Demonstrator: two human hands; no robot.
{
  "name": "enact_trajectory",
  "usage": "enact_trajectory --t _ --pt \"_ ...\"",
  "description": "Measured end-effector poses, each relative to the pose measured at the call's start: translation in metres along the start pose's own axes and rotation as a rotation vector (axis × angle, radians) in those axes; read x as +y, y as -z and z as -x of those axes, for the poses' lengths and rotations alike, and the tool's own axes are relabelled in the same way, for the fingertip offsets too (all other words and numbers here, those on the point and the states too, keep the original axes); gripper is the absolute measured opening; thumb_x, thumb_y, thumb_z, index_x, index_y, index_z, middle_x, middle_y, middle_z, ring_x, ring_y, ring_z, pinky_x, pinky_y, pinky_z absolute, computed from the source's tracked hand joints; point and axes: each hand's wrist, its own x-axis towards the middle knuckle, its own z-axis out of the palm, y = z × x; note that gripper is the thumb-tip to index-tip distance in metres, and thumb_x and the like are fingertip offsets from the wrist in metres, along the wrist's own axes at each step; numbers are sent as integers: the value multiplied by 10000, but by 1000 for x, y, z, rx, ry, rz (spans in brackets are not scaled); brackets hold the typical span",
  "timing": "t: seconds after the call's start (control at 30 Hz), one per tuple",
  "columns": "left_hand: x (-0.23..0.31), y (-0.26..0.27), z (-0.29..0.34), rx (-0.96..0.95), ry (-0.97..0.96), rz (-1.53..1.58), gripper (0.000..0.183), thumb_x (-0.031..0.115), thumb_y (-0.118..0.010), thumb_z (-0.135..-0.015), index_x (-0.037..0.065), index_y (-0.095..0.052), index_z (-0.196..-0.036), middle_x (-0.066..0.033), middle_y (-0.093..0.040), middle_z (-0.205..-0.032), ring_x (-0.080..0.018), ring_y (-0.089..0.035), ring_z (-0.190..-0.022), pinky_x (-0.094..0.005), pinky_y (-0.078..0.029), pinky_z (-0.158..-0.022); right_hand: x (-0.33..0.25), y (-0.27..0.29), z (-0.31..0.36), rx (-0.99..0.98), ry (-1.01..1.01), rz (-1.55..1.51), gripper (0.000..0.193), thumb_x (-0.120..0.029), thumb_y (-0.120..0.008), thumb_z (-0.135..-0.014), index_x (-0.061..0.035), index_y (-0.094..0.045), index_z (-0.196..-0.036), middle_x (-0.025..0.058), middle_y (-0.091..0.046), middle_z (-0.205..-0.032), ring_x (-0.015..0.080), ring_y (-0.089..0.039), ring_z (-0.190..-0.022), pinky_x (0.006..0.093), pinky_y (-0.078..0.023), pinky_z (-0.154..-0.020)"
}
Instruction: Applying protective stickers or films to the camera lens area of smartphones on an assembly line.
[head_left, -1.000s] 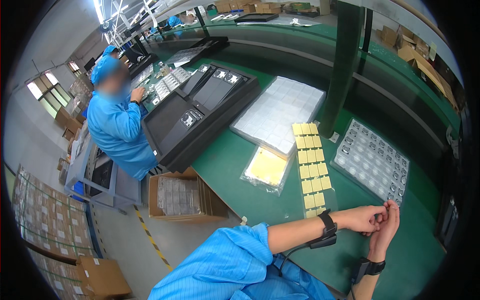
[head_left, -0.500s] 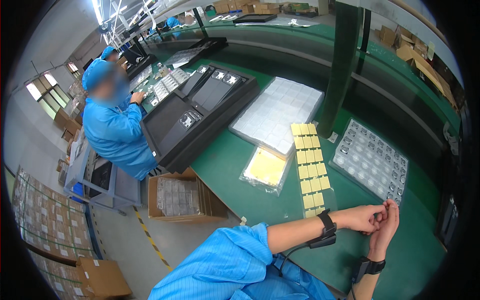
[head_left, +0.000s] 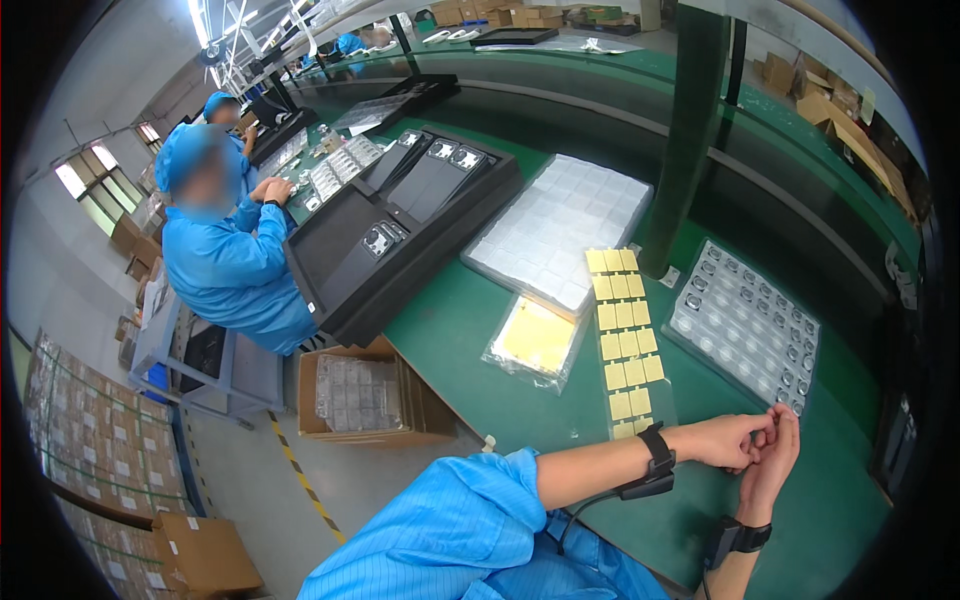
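My left hand (head_left: 725, 441) and my right hand (head_left: 770, 465) meet over the green bench, just in front of a clear plastic tray (head_left: 738, 320). The left fingers are curled in a pinch against the right fingers. The right fingers are bent inward, fingertips together. Whatever is between them is too small or hidden to make out. Small round dark-rimmed parts sit along the tray's far and right pockets; its other pockets look pale. Left of it lies a strip of yellow square stickers (head_left: 625, 345) on a clear backing, its near end beside my left wrist.
A white pocketed tray (head_left: 560, 230) lies farther left, with a bagged yellow sticker stack (head_left: 532, 335) before it. A black foam tray (head_left: 400, 220) holds phone-like panels. A green post (head_left: 685, 140) rises behind. A co-worker (head_left: 225, 250) sits left; an open carton (head_left: 370, 390) stands below the bench edge.
My hands stay together with barely any finger movement. The whole view has shifted slightly. The co-worker at the left has brought their hands together and turned their head.
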Motion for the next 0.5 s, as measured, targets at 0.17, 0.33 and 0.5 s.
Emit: enact_trajectory --t 0.17,0.33,0.5 --pt "-1 0 -1 -11 11 -16 220 21 -636 -781 38 -494 -948 -13 -565 -768 -98 -540 -679 -250 -440 -604 -1 -1 1 14 -7 -3 210 -199 -483 -994 -17 -582 -1026 13 -544 -865 21 -399 -581 161 -302 -442" --pt "0 -1 0 6 -95 -45 232 39 -649 -780 37 -496 -955 -15 -572 -798 -100 -548 -700 -244 -449 -625 -3 2 1 -44 -10 20 211 -203 -482 -996 -20 -583 -1023 5 -540 -855 18 -396 -592 161 -302 -455" --pt "3 0 1 1 -42 -48 215 47 -637 -797 37 -495 -959 -24 -577 -797 -109 -556 -693 -256 -457 -621 -5 -7 4 29 -5 19 211 -206 -482 -997 -21 -581 -1022 -1 -535 -846 17 -394 -604 165 -312 -475"
